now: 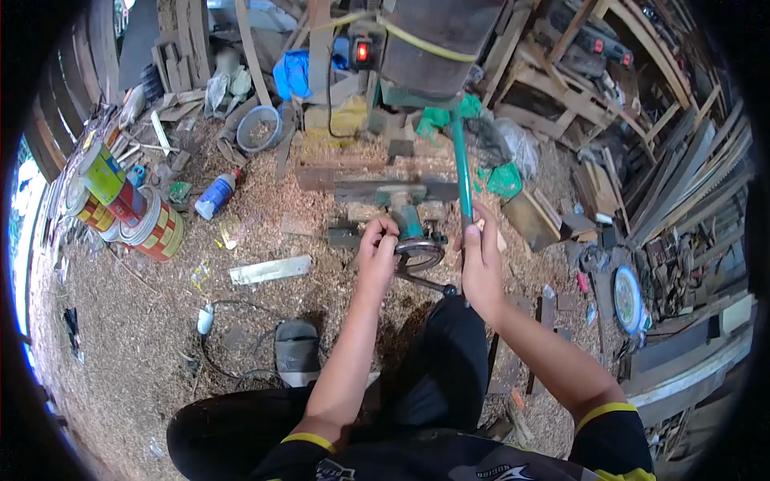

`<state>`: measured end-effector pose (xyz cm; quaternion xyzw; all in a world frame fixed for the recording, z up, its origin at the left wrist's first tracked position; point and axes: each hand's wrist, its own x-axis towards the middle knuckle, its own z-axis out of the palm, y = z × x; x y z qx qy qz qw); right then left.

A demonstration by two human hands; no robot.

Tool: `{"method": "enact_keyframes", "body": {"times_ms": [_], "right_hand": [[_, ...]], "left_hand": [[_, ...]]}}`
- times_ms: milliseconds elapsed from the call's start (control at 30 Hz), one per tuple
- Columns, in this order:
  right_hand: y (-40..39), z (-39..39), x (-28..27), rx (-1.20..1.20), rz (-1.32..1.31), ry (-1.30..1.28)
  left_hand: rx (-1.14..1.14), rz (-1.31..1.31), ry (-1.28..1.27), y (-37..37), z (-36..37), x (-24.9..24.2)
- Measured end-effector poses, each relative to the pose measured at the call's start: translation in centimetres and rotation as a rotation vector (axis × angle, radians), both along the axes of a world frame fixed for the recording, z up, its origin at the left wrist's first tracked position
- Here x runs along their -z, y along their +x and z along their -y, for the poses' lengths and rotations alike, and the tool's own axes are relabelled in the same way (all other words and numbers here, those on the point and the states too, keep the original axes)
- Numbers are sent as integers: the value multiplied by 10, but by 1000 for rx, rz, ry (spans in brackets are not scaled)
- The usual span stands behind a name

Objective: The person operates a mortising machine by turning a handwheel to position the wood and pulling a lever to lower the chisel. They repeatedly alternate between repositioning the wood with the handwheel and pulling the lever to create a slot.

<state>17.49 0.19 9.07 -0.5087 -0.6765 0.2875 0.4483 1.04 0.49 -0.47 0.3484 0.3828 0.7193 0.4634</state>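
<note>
A green machine with a round handwheel point(420, 254) stands in front of me, a long green lever point(462, 164) rising at its right. My left hand point(377, 247) is at the left side of the handwheel, its fingers curled; what they hold, if anything, is hidden. On the right, my right hand point(481, 260) lies along the lower end of the lever with its fingers extended upward. Behind the handwheel, a dark board point(361, 191) lies crosswise. A red switch point(362, 52) glows on the machine's upper part.
Paint cans point(156, 232), a blue and white bottle point(215, 196) and a blue basin point(259, 128) stand at the left. A pale strip point(271, 270) lies on sawdust. A sandal point(297, 353) and a cable are near my knees. Stacked wood point(686, 176) fills the right side.
</note>
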Motion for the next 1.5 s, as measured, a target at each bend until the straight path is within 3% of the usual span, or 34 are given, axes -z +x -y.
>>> {"method": "enact_keyframes", "body": {"times_ms": [33,100,167,200,300,633,867,967,1000,1067,1167,1233,1267,1367,1433,1500], "right_hand": [[-2,8,-6,38,-61,-153],[4,1,16,63,-7,-166],[7,-8,29,112,-178,-229],[12,-10,33,115,-8,-231],[4,-11,53,215,27,-186],[5,-43,136,209,-57,-175],[-4,-41,111,223,0,-268],[0,-47,130,198,-88,-271],[-3,-41,113,225,-6,-311],[0,-49,140,255,17,-275],[-3,-40,121,287,36,-223],[-3,-34,106,277,111,-204],[1,-32,105,221,6,-149],[13,2,4,150,152,-286],[34,-6,-26,43,143,-83],[36,2,-121,-103,77,-57]], "left_hand": [[9,-2,-27,-1,3,1],[30,32,1,0,2,0],[49,36,-27,-2,2,-2],[66,58,-10,-3,1,-2],[77,88,25,-3,-1,-1],[97,61,50,-5,-1,2],[0,-18,48,1,-4,8],[-29,-48,3,0,-2,6],[-68,-92,12,2,0,4],[-82,-192,63,-2,-2,12],[-115,-291,91,-3,4,12],[-172,-439,-51,-9,8,8],[-254,-616,23,-15,6,7],[-298,-744,187,-19,7,-35],[-290,-676,156,-6,0,-52],[-476,-879,191,6,-8,-56]]}}
